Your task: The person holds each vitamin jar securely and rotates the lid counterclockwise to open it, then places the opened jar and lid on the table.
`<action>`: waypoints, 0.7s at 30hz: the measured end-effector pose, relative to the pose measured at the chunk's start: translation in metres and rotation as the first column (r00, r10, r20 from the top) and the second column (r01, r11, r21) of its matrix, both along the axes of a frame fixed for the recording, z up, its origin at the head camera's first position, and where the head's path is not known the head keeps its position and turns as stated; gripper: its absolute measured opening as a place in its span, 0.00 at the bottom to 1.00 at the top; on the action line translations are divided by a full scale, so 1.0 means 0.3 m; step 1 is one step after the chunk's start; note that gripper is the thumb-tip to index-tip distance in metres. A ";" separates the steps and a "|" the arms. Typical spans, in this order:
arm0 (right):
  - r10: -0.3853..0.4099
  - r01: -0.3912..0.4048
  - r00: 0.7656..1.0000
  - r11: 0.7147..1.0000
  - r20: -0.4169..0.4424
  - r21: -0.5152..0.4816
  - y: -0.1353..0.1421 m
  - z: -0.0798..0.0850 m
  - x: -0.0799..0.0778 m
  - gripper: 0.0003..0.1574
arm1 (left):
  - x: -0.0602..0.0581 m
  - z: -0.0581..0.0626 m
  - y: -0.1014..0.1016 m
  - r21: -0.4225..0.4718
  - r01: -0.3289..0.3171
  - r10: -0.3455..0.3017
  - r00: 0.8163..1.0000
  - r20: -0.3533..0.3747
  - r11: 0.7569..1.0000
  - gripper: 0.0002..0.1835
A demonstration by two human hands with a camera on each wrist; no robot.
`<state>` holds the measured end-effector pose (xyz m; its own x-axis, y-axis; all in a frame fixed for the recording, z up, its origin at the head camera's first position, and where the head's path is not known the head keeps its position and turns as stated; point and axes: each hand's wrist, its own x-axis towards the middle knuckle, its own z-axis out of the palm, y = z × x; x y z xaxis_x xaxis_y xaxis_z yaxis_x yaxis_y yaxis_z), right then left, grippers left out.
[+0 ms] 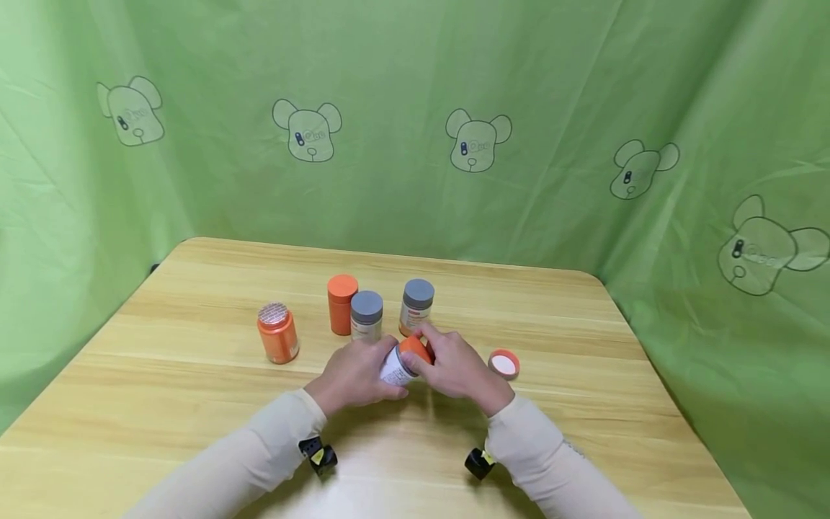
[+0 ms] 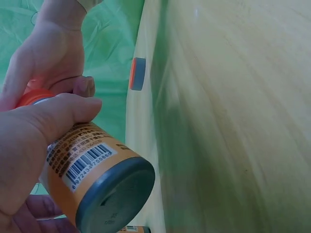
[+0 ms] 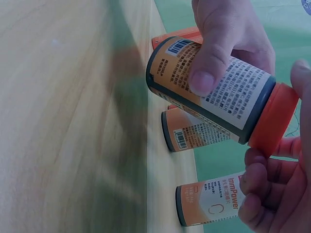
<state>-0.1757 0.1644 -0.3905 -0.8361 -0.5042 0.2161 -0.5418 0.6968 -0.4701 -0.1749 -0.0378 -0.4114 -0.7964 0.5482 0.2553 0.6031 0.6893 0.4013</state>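
A grey supplement bottle [image 3: 209, 87] with an orange and white label is held tilted above the table. My left hand [image 1: 359, 375] grips its body, the thumb [image 3: 209, 73] lying across the printed label. At the other end, my right hand [image 1: 457, 364] grips the orange cap [image 3: 276, 119], which sits on the bottle's neck. In the left wrist view the grey bottle base [image 2: 116, 199] faces the camera, and the left hand partly covers the cap. Just beyond the hands stand two grey-capped bottles, one at left [image 1: 367, 310] and one at right [image 1: 417, 303].
An orange bottle [image 1: 279, 339] with a foil-sealed mouth stands uncapped at the left. Behind the left grey-capped bottle is an orange-capped orange bottle [image 1: 341, 303]. A loose lid [image 1: 503, 364] lies inside up on the wooden table [image 1: 583, 432], right of the hands. Green curtains [image 1: 402, 202] surround the table.
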 end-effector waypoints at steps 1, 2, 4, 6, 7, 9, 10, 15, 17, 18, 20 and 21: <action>-0.003 0.003 1.000 1.000 0.008 -0.003 0.001 -0.001 0.000 0.22 | 0.001 0.002 0.000 -0.005 0.002 -0.002 1.000 -0.005 1.000 0.32; -0.003 0.004 1.000 1.000 0.015 -0.007 0.001 -0.001 0.001 0.21 | 0.002 0.004 0.000 -0.008 0.005 -0.005 1.000 -0.005 1.000 0.32; -0.001 0.002 1.000 1.000 0.029 -0.013 0.002 -0.001 0.003 0.21 | 0.003 0.007 -0.001 -0.014 0.011 -0.011 1.000 -0.002 1.000 0.33; 0.004 -0.003 0.999 1.000 0.039 -0.019 0.004 -0.003 0.003 0.21 | 0.003 0.009 -0.001 -0.025 0.016 -0.016 1.000 0.001 1.000 0.33; 0.005 -0.004 0.999 1.000 0.041 -0.019 0.004 -0.004 0.004 0.20 | 0.003 0.010 -0.001 -0.030 0.019 -0.019 1.000 0.001 0.999 0.33; 0.008 -0.007 0.999 1.000 0.041 -0.018 0.005 -0.005 0.005 0.20 | 0.003 0.011 -0.001 -0.038 0.022 -0.022 1.000 0.001 0.999 0.33; 0.009 -0.008 0.999 1.000 0.041 -0.020 0.006 -0.006 0.005 0.20 | 0.003 0.012 -0.001 -0.040 0.022 -0.022 1.000 0.003 0.999 0.33; 0.018 -0.017 0.999 0.999 0.048 -0.032 0.007 -0.008 0.005 0.20 | 0.005 0.014 -0.002 -0.049 0.016 -0.015 1.000 0.008 0.999 0.34; 0.024 -0.022 0.998 0.999 0.050 -0.036 0.008 -0.008 0.004 0.19 | 0.004 0.016 -0.002 -0.054 0.014 -0.014 1.000 0.003 0.998 0.34; 0.027 -0.025 0.998 0.999 0.050 -0.038 0.008 -0.007 0.005 0.19 | 0.004 0.016 -0.002 -0.056 0.013 -0.013 1.000 0.000 0.998 0.35; 0.030 -0.028 0.998 0.999 0.052 -0.038 0.010 -0.007 0.004 0.19 | 0.003 0.018 -0.001 -0.060 0.013 -0.013 1.000 -0.005 0.998 0.35; 0.032 -0.030 0.998 0.999 0.054 -0.039 0.010 -0.006 0.004 0.19 | 0.003 0.018 -0.001 -0.060 0.013 -0.013 1.000 -0.005 0.998 0.35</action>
<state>-0.1745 0.1675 -0.3924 -0.8313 -0.5223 0.1902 -0.5357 0.6612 -0.5253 -0.1740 -0.0381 -0.4059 -0.7878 0.5728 0.2264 0.6143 0.7040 0.3562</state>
